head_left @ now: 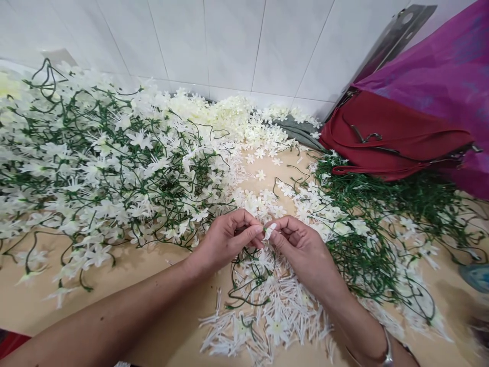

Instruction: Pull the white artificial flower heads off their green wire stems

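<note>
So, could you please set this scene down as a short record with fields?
left hand: pinching small white flower
right hand: pinching the same flower
below hands: loose white blossoms on tan table
left side: flowered green vines heaped
right side: barer green stems, red bag, purple cloth
back: white tiled wall

No text, label, brand, number or sign can be read: the red bag [389, 135] at the far right, the purple cloth [439, 66] behind it, the metal strip [397, 35] leaning on the wall and the white wall tiles [229, 41] all show plain surfaces with no lettering
</note>
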`<state>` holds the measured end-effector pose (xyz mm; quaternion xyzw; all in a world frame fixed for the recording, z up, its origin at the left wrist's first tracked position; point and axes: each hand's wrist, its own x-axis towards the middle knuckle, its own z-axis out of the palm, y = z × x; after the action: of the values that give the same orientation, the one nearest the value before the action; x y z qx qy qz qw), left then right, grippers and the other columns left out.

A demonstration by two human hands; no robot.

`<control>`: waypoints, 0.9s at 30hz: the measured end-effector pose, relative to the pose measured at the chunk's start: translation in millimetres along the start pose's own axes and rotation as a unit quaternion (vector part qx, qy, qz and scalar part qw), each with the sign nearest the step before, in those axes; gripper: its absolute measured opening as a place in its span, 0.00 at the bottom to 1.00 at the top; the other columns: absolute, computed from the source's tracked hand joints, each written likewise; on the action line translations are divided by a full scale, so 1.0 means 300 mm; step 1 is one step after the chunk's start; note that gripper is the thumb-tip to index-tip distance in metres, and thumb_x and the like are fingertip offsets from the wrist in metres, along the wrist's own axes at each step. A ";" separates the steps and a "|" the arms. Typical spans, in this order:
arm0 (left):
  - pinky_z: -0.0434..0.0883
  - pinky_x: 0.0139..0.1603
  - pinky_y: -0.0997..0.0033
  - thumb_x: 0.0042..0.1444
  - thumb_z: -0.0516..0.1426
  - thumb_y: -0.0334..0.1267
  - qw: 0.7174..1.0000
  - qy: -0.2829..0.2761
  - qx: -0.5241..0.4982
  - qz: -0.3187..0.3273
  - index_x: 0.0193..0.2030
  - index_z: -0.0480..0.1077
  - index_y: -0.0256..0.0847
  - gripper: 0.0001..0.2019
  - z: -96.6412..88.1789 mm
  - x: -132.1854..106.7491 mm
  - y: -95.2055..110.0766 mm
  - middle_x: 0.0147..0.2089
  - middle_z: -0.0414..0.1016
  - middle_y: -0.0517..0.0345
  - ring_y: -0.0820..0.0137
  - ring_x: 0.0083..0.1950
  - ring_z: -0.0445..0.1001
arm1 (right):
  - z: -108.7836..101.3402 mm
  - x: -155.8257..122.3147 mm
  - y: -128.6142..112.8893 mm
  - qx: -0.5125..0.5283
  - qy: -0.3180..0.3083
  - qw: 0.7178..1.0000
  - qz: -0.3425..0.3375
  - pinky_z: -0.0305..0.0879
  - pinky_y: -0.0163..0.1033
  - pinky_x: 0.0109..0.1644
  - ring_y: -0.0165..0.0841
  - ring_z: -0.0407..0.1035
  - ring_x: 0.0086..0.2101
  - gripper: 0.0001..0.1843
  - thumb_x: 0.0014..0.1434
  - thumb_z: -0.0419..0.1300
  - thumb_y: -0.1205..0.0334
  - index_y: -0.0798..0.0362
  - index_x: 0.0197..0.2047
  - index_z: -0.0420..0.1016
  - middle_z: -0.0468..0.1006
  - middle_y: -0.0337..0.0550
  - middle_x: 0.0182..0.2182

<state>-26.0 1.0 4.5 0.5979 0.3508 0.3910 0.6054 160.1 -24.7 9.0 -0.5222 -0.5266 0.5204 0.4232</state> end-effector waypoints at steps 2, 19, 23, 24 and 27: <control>0.77 0.38 0.74 0.65 0.60 0.42 1.000 0.008 0.000 -0.002 0.36 0.71 0.36 0.10 0.001 -0.001 -0.005 0.31 0.78 0.58 0.73 0.33 0.80 | 0.005 0.001 0.007 0.004 0.002 1.000 0.003 0.58 0.36 0.33 0.31 0.65 0.31 0.15 0.59 0.66 0.48 0.52 0.36 0.73 0.75 0.39 0.29; 0.77 0.36 0.73 0.65 0.59 0.41 1.000 -0.013 0.010 0.001 0.35 0.70 0.38 0.10 -0.009 0.010 -0.004 0.30 0.78 0.57 0.74 0.31 0.78 | -0.027 0.034 0.022 0.027 -0.059 0.998 0.017 0.63 0.38 0.39 0.32 0.68 0.32 0.14 0.60 0.67 0.50 0.51 0.36 0.74 0.76 0.37 0.29; 0.77 0.37 0.72 0.65 0.59 0.42 0.999 -0.009 0.032 0.007 0.36 0.70 0.38 0.10 -0.012 0.015 -0.021 0.29 0.79 0.57 0.73 0.31 0.79 | -0.021 0.042 0.024 0.030 -0.058 0.998 0.011 0.62 0.37 0.38 0.31 0.67 0.30 0.14 0.58 0.68 0.50 0.51 0.35 0.74 0.75 0.36 0.27; 0.77 0.37 0.72 0.65 0.59 0.42 0.999 -0.006 0.033 0.009 0.36 0.70 0.38 0.10 -0.010 0.015 -0.027 0.29 0.79 0.57 0.73 0.31 0.79 | -0.020 0.043 0.025 0.031 -0.057 0.998 0.009 0.62 0.37 0.37 0.30 0.66 0.30 0.14 0.58 0.68 0.50 0.52 0.35 0.74 0.75 0.36 0.27; 0.76 0.36 0.72 0.66 0.58 0.43 0.999 0.003 0.031 0.020 0.36 0.69 0.38 0.11 0.003 0.014 -0.023 0.30 0.79 0.56 0.72 0.31 0.80 | -0.020 0.044 0.024 0.042 -0.047 0.998 0.001 0.61 0.36 0.36 0.30 0.65 0.28 0.15 0.58 0.69 0.49 0.52 0.35 0.75 0.74 0.35 0.26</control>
<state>-22.9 4.4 -2.3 0.6224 0.3523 0.3938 0.5775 165.5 -11.7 1.1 -0.4796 -0.5227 0.5667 0.4191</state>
